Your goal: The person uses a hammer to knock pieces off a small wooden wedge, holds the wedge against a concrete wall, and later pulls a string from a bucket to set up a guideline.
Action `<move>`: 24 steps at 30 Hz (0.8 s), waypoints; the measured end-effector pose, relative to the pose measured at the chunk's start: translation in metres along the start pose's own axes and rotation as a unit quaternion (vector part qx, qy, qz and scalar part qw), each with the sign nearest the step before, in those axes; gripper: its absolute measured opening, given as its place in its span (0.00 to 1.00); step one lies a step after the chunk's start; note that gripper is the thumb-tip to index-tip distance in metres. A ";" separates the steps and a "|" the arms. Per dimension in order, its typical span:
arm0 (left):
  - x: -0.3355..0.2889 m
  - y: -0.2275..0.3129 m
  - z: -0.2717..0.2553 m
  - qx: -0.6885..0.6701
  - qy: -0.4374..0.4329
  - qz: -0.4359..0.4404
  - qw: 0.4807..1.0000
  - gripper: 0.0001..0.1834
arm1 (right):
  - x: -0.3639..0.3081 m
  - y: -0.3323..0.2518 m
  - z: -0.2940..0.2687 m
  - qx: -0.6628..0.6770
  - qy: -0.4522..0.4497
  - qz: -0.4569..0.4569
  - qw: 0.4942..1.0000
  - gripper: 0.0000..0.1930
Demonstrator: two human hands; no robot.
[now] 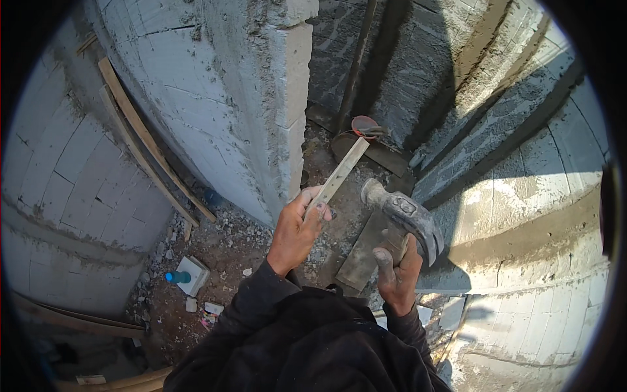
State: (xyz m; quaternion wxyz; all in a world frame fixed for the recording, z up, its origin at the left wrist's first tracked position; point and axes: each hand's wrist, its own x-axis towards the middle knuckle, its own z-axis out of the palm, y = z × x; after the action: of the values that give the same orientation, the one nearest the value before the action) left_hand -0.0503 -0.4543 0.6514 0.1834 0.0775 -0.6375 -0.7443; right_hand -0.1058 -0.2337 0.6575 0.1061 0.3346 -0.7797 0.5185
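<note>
A: Head view. Left hand?
B: Left hand (294, 232) pinches a narrow wooden strip (345, 167) near its lower end, thumb and fingers pressed together on it. Strip is in the air, slanting up and right.
A: Right?
B: Right hand (400, 271) is curled round a claw hammer (408, 215), close under the head. Striking face points up-left toward the strip, claw curves down on the right. Hammer and strip near each other, apart.
A: Hard to see?
B: Hammer handle is mostly hidden in the grip; can't tell where it ends. Strip's lower end is covered by the fingers. Dark marks along the strip: nails or holes, can't tell. Contents of the orange container (363, 123) are unclear. Dark clothing blocks bottom centre; fisheye rim cuts the corners.
A: Surface, room?
B: Dirt floor (235, 251), strewn with rubble. Flat board (362, 255) lies between the hands, lower down. Blue bottle (176, 277) at a white block (194, 276), lower left; on it or beside it, unclear. Long planks (138, 121) along the left. Pale block walls (189, 104), rough mortar; sun hits the right side.
</note>
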 end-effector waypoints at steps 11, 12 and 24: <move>0.005 0.000 0.004 -0.016 -0.005 -0.024 1.000 0.20 | 0.016 0.011 0.003 0.011 -0.019 0.010 1.000 0.23; 0.005 -0.003 0.002 0.009 0.008 -0.009 1.000 0.20 | 0.010 0.000 0.000 0.104 -0.003 0.068 0.992 0.25; 0.001 -0.027 -0.018 0.074 0.018 0.013 0.997 0.22 | 0.001 -0.004 0.009 0.297 -0.136 0.241 0.914 0.23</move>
State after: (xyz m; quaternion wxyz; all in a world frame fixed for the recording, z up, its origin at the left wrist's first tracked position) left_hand -0.0500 -0.4685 0.6215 0.1980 0.0956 -0.6881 -0.6915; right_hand -0.1024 -0.2423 0.6567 -0.2337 0.2201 -0.6535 0.6855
